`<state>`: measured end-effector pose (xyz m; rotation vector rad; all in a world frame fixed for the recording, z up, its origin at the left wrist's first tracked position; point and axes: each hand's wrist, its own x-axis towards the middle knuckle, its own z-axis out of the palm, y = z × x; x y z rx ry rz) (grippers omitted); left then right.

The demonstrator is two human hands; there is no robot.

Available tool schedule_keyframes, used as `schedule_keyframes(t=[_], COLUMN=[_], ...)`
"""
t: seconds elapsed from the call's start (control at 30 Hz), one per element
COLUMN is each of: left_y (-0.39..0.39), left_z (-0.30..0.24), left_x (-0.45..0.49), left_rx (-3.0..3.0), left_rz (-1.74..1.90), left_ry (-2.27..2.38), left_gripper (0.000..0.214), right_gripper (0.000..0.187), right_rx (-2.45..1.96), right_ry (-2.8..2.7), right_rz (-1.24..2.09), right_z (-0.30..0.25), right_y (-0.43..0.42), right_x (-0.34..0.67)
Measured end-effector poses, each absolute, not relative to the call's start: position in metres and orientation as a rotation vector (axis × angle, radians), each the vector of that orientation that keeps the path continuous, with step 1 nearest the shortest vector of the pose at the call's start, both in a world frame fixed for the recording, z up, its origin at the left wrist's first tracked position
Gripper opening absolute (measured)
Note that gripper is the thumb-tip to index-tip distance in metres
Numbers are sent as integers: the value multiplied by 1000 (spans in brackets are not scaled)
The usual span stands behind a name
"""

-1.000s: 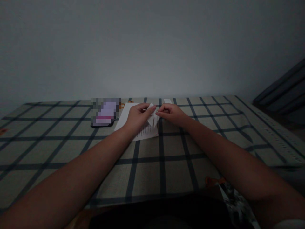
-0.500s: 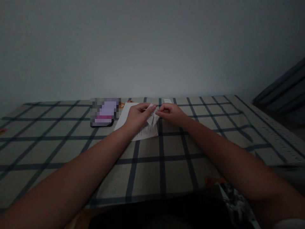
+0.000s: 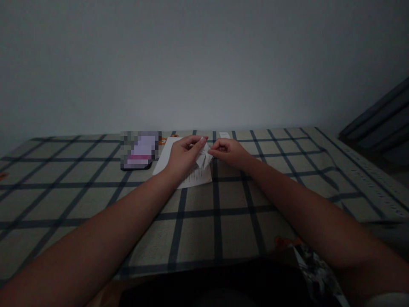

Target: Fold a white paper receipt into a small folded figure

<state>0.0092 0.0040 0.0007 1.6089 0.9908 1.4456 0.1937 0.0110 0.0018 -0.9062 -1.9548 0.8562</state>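
Looks roughly halfway to me: the small white creased paper piece [image 3: 205, 160] already has several folds but isn't tidy yet, pinched between left hand [image 3: 183, 155] and right hand [image 3: 230, 152], just above the flat white printed sheet [image 3: 195, 177].

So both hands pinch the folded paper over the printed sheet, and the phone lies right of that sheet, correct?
No. The left hand and right hand do pinch the folded paper over the printed sheet, but the head view shows the phone left of that sheet.
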Motion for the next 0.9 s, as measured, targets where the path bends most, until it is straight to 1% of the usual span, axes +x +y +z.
schedule_keyframes(t=[0.33,0.53,0.9], left_y=[6,5,5], left_z=[1,0,0], left_x=[6,8,8], left_rx=[1582,1458,1657], left_rz=[1459,1389,1422], left_ry=[1034,915,1043], left_gripper=[32,40,29], right_gripper=[26,25,29], right_rx=[-892,-896,-911], right_ry=[-2005,-1959,-1925], right_rz=[816,816,848], right_z=[1,1,1], right_y=[9,10,10], right_x=[194,194,194])
